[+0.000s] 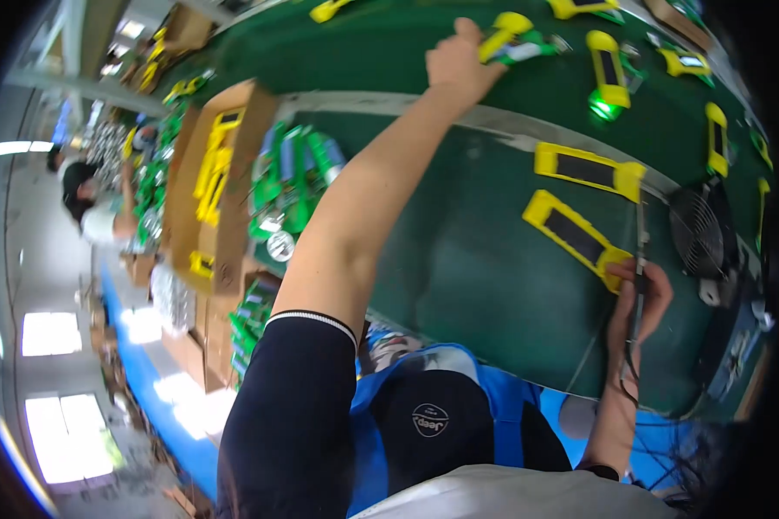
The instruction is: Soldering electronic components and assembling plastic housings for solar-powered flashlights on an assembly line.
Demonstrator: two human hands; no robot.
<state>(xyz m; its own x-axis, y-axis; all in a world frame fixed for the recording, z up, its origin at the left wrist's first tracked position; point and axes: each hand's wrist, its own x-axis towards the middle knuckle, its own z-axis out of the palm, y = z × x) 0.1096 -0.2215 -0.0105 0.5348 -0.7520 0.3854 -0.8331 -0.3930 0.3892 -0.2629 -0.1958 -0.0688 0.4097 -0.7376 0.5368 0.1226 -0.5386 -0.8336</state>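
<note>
My left hand (457, 67) reaches far across to the belt, its fingers closed at the end of a yellow lamp part (505, 31) with green and silvery pieces attached. Motion softens the fingertips. At the right, my right hand (647, 294) grips a thin pen-shaped tool with a cord, which looks like a soldering iron (639, 303). Its thumb and fingertips also touch the lower end of a yellow frame with a dark solar panel (571, 235). A second yellow panel frame (587, 169) lies just beyond, near the tool's tip.
More yellow frames (608, 69) lie along the green belt (363, 52), one beside a lit green light. A round black fan (699, 229) stands at the right. Left are a cardboard box (249, 147) of yellow parts and a pile of green pieces (292, 173). Another person (95, 208) works farther left.
</note>
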